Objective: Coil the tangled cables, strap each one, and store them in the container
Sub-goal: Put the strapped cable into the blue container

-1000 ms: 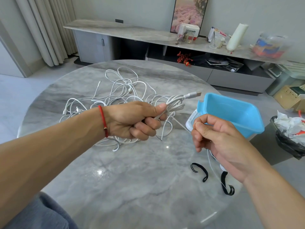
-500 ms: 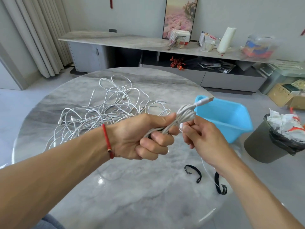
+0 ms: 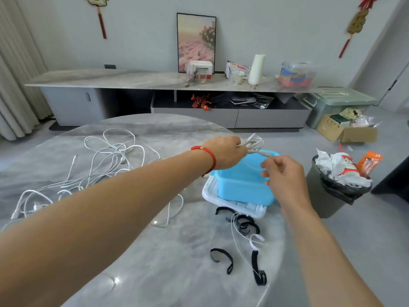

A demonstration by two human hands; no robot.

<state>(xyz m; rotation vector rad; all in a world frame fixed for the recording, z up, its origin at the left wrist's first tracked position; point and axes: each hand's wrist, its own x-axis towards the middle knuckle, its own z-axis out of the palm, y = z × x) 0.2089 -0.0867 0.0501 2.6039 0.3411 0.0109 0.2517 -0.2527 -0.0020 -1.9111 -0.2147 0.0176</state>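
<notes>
While my left hand grips the coiled cable above the blue container, my right hand pinches its end. Black straps lie just before the container.

White coiled cable, bunched in loops, held up over the far rim of the blue container, one end trailing down toward its right side. Container open-topped, light blue plastic, upright on a white lid at the right edge of the grey marble table. Remaining white cables still tangled, sprawled in loose loops over the table's left half, one loop reaching toward the lid. Black straps lay scattered in front of the container, curled, some overlapping, one with a buckle end near the table edge; a thin white cable ran among them.
</notes>
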